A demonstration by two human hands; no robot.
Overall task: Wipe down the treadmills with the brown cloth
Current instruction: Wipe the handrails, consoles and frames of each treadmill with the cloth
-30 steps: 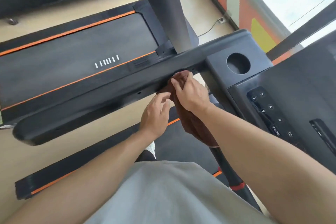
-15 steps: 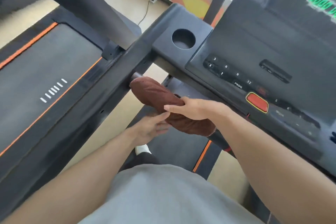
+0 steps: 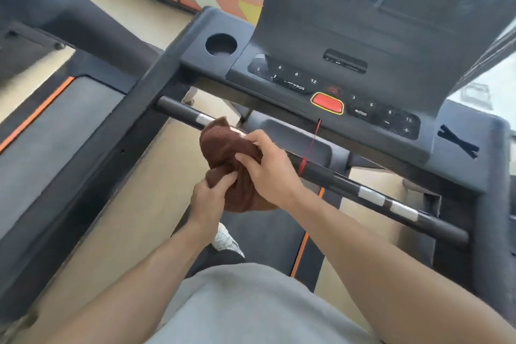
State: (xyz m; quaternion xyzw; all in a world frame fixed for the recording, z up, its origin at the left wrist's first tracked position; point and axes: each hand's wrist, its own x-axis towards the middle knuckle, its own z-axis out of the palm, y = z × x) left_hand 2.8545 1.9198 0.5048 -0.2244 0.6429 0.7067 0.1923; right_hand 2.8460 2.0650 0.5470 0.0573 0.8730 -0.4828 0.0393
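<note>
Cloth handling first, since that's the whole game here: the brown cloth (image 3: 227,148) is a soft, floppy towel type, bunched into a thick wad, so I'd guess it's light and squishes to whatever it's pressed on. No stiffness at all, which means it wraps nicely round a tube but also slides and unfolds if you only pinch a corner.

Right now it sits draped over the front handlebar (image 3: 315,170) of the treadmill, toward the bar's left end, right by the silver sensor patch, with the rest hanging down below the bar. The right hand (image 3: 269,167) lies on top of the wad with fingers curled over it, pressing it to the bar. The left hand (image 3: 208,198) grips the dangling lower part from underneath, thumb and fingers closed round the fabric. So both hands are holding cloth, none free.

Best place to hold, I reckon, is just what's going on: palm over the fat middle of the bundle so the pressure spreads, other hand gathering the tail so it doesn't flap. The bar looks smooth and probably a bit slick, so the cloth should glide along easily.

One thing to mind is the red safety cord (image 3: 311,145) hanging from below the red stop button (image 3: 327,103) and clipped on the bar just to the right of the hands. A loose fold could snag it.
</note>
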